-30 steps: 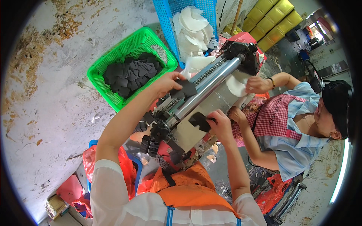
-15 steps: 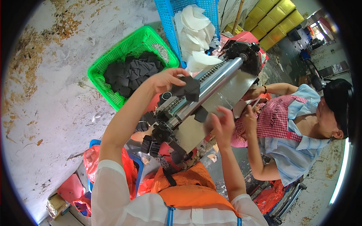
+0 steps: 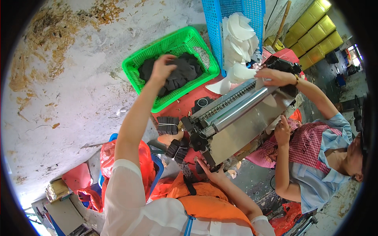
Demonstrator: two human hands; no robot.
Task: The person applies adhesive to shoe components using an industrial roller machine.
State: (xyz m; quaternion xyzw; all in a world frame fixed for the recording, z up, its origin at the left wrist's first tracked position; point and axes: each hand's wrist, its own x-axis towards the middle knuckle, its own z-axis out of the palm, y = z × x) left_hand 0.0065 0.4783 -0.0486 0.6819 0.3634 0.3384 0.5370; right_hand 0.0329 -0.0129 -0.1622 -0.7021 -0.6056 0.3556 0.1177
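Note:
My left hand (image 3: 162, 71) is over the green plastic basket (image 3: 130, 66), fingers apart above a heap of black flat pieces (image 3: 185, 72). I see nothing in its grasp. Low at the near end of a roller machine (image 3: 240, 110), my right hand (image 3: 210, 172) has its fingers spread. Something dark lies beside those fingers, partly hidden, and no grip on it shows. The machine has a shiny metal roller (image 3: 242, 111) and a flat metal plate (image 3: 236, 135). Banded bundles of black pieces (image 3: 168, 126) lie left of the machine.
Across the machine, a co-worker in a checked apron (image 3: 303, 151) has one hand (image 3: 275, 77) at its far end, on a pale piece. A blue crate (image 3: 214, 37) holds white curved pieces (image 3: 238, 39). Red plastic bags (image 3: 147, 169) fill a blue bin. Gold boxes (image 3: 315, 39) are stacked behind.
My left hand has moved from the roller to the basket, and the black piece it held is no longer seen in it. My right hand has dropped toward me. The co-worker's hand has reached the roller.

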